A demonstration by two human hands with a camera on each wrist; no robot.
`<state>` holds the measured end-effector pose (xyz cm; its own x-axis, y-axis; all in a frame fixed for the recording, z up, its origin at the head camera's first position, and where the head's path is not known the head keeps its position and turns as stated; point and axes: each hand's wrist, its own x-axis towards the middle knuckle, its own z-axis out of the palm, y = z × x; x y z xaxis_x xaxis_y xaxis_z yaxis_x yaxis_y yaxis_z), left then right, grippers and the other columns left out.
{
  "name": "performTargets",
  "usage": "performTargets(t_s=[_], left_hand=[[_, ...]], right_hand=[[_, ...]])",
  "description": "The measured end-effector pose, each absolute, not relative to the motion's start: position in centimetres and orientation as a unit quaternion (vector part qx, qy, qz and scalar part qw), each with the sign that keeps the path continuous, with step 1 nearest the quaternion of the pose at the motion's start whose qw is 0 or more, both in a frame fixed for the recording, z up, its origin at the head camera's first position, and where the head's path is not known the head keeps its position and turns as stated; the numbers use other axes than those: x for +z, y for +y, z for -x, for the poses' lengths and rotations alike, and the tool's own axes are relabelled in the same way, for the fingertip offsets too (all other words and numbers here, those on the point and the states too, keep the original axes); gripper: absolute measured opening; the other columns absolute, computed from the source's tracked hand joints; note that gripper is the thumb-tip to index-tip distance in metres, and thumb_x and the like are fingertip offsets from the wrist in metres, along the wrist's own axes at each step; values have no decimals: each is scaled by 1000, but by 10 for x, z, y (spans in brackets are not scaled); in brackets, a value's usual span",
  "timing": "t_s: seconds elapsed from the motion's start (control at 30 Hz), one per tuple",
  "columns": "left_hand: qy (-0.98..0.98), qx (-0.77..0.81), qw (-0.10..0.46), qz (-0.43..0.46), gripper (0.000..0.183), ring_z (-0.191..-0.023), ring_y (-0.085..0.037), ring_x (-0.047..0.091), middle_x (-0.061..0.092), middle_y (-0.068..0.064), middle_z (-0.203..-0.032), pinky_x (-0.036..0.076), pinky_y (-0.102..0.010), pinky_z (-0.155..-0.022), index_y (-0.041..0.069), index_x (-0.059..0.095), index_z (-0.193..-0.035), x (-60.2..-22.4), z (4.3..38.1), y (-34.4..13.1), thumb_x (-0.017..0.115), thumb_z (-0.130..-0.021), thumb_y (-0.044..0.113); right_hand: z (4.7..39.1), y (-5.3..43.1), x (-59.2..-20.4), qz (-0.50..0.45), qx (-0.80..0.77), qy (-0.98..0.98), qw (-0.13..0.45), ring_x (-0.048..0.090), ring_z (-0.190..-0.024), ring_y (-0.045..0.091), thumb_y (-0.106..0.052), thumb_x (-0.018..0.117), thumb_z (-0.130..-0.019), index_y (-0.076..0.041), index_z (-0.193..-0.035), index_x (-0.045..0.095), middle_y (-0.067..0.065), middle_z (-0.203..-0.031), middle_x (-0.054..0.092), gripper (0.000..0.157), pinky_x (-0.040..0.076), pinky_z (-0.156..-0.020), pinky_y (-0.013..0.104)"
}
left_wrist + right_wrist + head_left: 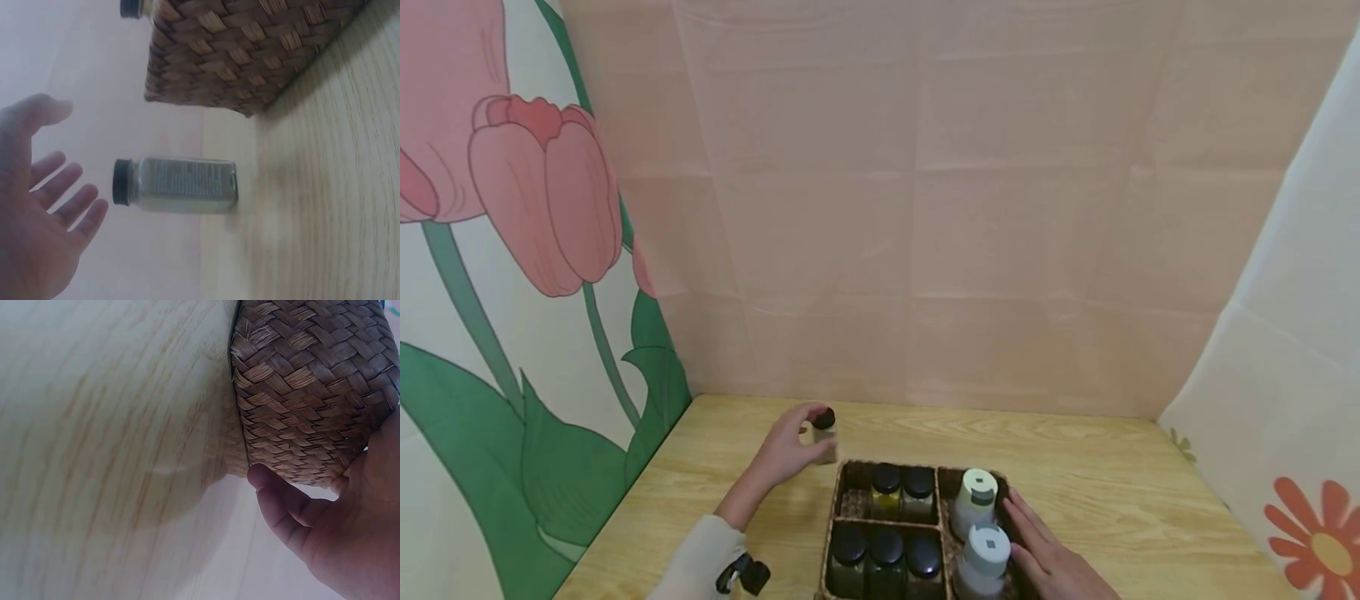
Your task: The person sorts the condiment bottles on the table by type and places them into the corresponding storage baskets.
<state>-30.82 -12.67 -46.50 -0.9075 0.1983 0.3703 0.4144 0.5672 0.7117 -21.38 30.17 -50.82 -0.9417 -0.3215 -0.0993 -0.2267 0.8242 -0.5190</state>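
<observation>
A small clear bottle with a black cap (187, 185) stands upright on the table, left of the woven basket (300, 400). Around its cap, without touching it, my left hand (786, 450) holds thumb and fingers apart; the left wrist view shows a gap between the fingers and the cap. My right hand (1048, 554) rests against the basket's right outer wall, fingers fairly straight. Inside the basket, black-capped jars (887, 554) fill the front left compartment, two more jars (917, 492) stand behind them, and two white-capped bottles (987, 550) occupy the right compartment.
The wooden table (1112, 467) meets a plain pinkish cloth backdrop (910, 208). Cloth with printed tulips (546, 192) hangs on the left, and a white cloth with a red flower (1330, 546) on the right. The back left compartment has bare floor beside its jars.
</observation>
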Motion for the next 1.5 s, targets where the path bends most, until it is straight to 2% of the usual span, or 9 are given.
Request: performTargets(t_s=[0.27, 0.63, 0.83, 1.23, 1.5], left_hand=[[-866, -455, 135, 156, 60, -127, -41, 53, 54, -18, -142, 49, -59, -101, 5, 55, -142, -479, 320, -134, 80, -90, 22], [-859, -487, 91, 129, 68, -134, -45, 47, 49, -19, -149, 44, -59, -106, 5, 49, -147, -496, 340, -140, 81, -89, 24], [-857, -498, 69, 113, 71, -134, -43, 47, 48, -18, -151, 44, -59, -107, 7, 47, -149, -503, 348, -139, 81, -89, 27], [-850, -519, 36, 76, 79, -128, -39, 54, 57, -18, -140, 51, -56, -97, 6, 44, -152, -517, 358, -136, 82, -88, 30], [-852, -519, 26, 68, 72, -126, -38, 55, 60, -16, -137, 53, -54, -94, 8, 47, -149, -520, 356, -134, 80, -89, 30]], right_hand=[[214, 302, -509, 145, -264, 949, 94, 39, -142, 43, -49, 47, -105, -9, -161, 26, 17, -168, 16, 71, 49, -98, 63], [213, 301, -507, 136, -261, 951, 91, 41, -141, 42, -50, 47, -105, -10, -161, 26, 15, -169, 16, 72, 49, -97, 63], [212, 300, -506, 139, -260, 952, 86, 42, -140, 43, -48, 48, -105, -10, -161, 28, 16, -168, 17, 70, 49, -96, 64], [211, 301, -507, 148, -259, 952, 75, 44, -139, 44, -47, 47, -106, -9, -160, 29, 17, -168, 18, 69, 51, -94, 62], [212, 301, -508, 140, -269, 949, 89, 42, -140, 44, -49, 47, -106, -10, -161, 28, 17, -168, 17, 70, 50, -95, 64]])
